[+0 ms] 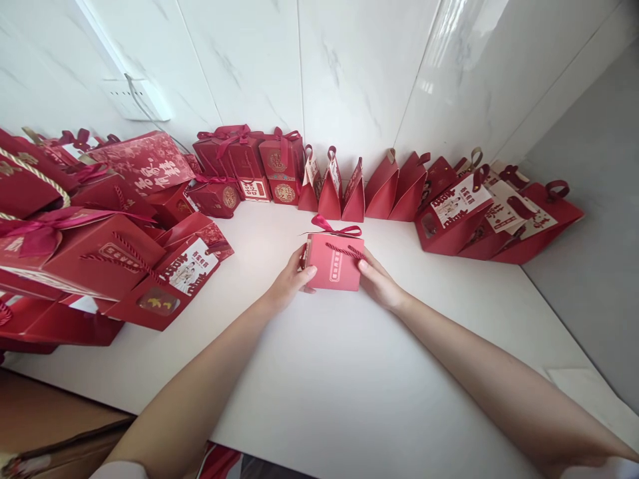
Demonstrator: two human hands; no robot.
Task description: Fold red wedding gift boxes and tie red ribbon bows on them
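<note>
A small red gift box [333,263] with a ribbon bow on top and a twisted cord handle stands on the white table [349,372] in the middle of the view. My left hand [291,279] grips its left side, thumb across the front. My right hand [377,279] holds its right side with fingers closed against it. Both forearms reach in from the bottom edge.
Several red gift boxes and bags are piled at the left [94,246]. More red boxes [249,166] and triangular pouches [344,186] line the marble wall at the back. Flat red bags [489,213] lie at the right. A wall socket [134,100] sits upper left.
</note>
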